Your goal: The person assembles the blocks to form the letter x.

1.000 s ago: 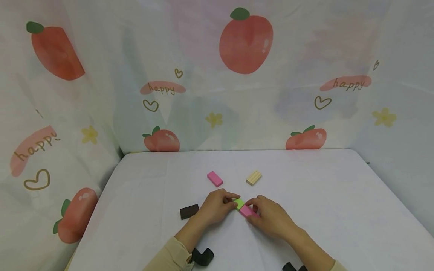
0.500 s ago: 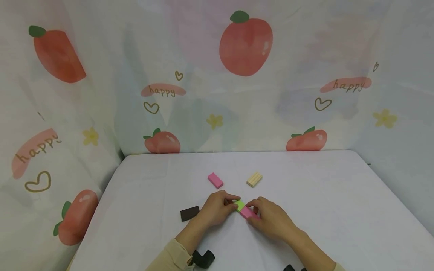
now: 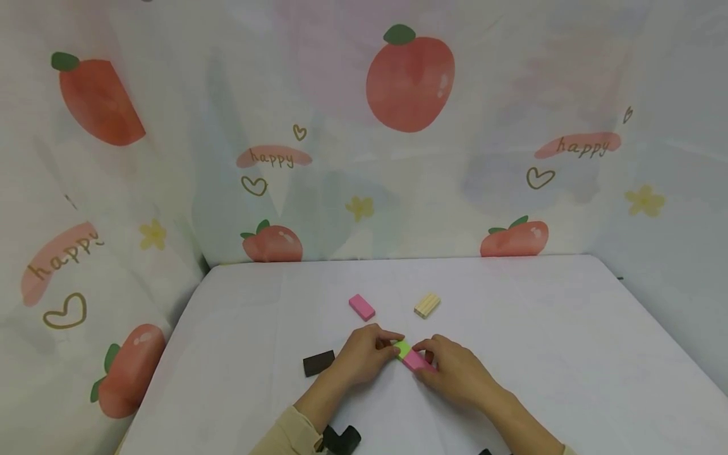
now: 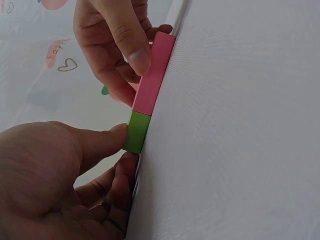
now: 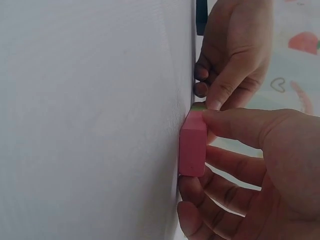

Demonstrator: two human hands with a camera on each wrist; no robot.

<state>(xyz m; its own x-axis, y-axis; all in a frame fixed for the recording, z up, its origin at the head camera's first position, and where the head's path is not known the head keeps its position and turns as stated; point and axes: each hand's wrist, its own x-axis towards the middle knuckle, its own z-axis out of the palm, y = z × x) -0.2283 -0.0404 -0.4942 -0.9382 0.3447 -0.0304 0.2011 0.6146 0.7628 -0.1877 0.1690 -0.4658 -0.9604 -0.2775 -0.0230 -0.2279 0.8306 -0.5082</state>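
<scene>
A green block [image 4: 136,132] and a pink block [image 4: 155,75] lie end to end on the white table, their short faces meeting. My left hand [image 3: 368,355] pinches the green block between thumb and fingers; in the head view the fingers cover part of it. My right hand [image 3: 457,370] grips the pink block [image 3: 417,361] by its long sides, thumb on the near side and fingertips on the far side. In the right wrist view the pink block's end face [image 5: 192,152] points toward the camera, with a sliver of the green block [image 5: 199,106] beyond it.
A second pink block [image 3: 361,307] and a pale, grooved wooden block [image 3: 427,305] lie farther back on the table [image 3: 546,328]. A dark block [image 3: 318,363] lies left of my left forearm. Behind the table hangs a fruit-patterned cloth [image 3: 409,189].
Both hands keep their hold on the green and pink blocks, which stay end to end. The whole head view has shifted slightly, with the scene sitting a little lower in the picture.
</scene>
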